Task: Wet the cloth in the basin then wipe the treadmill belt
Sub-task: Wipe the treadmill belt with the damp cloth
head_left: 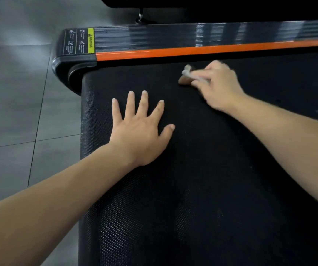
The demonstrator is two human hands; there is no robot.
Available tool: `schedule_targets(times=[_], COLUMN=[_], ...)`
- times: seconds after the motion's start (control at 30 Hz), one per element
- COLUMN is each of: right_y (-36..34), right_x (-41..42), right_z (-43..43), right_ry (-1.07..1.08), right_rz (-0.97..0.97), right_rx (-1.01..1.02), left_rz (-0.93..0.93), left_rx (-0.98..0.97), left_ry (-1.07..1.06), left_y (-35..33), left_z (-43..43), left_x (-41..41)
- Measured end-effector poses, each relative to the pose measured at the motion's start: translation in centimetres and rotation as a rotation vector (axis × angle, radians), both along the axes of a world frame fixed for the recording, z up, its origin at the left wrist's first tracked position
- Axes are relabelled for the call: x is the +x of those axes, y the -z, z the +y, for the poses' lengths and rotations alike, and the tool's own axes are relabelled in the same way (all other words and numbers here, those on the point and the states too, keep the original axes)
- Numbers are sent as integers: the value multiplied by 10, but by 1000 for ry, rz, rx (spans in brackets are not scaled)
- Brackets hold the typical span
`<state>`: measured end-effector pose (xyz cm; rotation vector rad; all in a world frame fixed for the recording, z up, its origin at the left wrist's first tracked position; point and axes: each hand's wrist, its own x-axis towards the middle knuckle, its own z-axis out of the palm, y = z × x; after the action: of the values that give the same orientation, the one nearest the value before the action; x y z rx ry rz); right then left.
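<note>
Black dotted treadmill belt (202, 169) fills the centre and right of the frame, with an orange-striped side rail (192, 50) above. The left hand (142, 135) lies flat on the belt at centre, fingers spread. The right hand (219, 87), upper centre, grips a bunched cloth (189, 75). The cloth is pale and tan, blurred, and protrudes left of the fingers against the belt; its long axis is unclear.

The treadmill belt (202, 169) looked matt black and rough, dimpled with fine grain. The side rail (173, 38) was ribbed and glossy, streaked with light, its orange strip (192, 50) smooth, the end cap (64, 66) shiny hard plastic. The cloth (188, 73) looked pale, soft, blurred; the floor tiles (10, 93) smooth, dull-sheened grey.
</note>
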<state>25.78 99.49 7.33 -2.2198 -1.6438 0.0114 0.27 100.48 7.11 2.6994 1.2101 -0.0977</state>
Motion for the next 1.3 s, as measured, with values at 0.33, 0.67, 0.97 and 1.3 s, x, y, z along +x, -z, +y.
schedule_targets(times=[0.33, 0.67, 0.97, 1.3], right_y=[-2, 4, 1, -3], right_x=[-6, -41, -50, -34], right_z=[-37, -76, -94, -117], right_ry=[-119, -75, 111, 282], right_rz=[2, 84, 80, 134], right_rx=[-22, 57, 73, 42], left_rz=[-6, 20, 8, 2], left_rx=[62, 71, 95, 95], left_ry=[44, 51, 47, 41], left_y=[5, 5, 9, 7], left_z=[-30, -31, -56, -58], left_x=[-3, -3, -11, -12])
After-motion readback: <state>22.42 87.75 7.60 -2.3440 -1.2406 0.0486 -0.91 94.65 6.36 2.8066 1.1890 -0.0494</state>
